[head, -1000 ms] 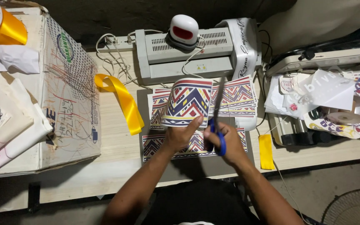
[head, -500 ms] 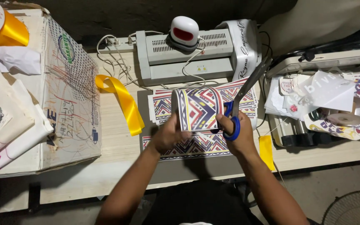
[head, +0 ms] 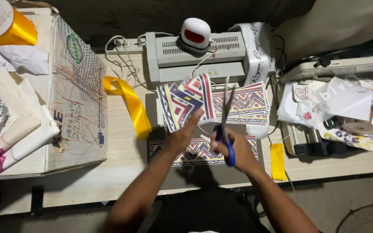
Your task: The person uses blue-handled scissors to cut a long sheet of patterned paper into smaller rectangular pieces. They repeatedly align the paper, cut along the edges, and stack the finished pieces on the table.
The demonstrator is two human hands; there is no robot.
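Observation:
My left hand [head: 185, 133] holds up a printed sheet [head: 185, 100] with a zigzag pattern in red, blue and yellow, tilted to the left. My right hand [head: 233, 149] grips blue-handled scissors [head: 225, 123]; their blades stand apart and point up at the sheet's right edge. Under my hands, more patterned sheets [head: 247, 103] lie stacked on a grey mat [head: 203, 172], and a patterned strip [head: 195, 153] lies nearest me.
A grey laminator [head: 199, 60] with a small white and red heat press [head: 195, 33] stands behind. A yellow ribbon [head: 130, 103] and large cardboard box [head: 72, 90] are at left. A white sash [head: 257, 47], yellow tag [head: 277, 162] and paper pile [head: 337, 105] are at right.
The left hand has turned the sheet from a curl into a flatter, left-tilted piece. The scissors swung from pointing up-right back to upright at the sheet's edge, blades parted.

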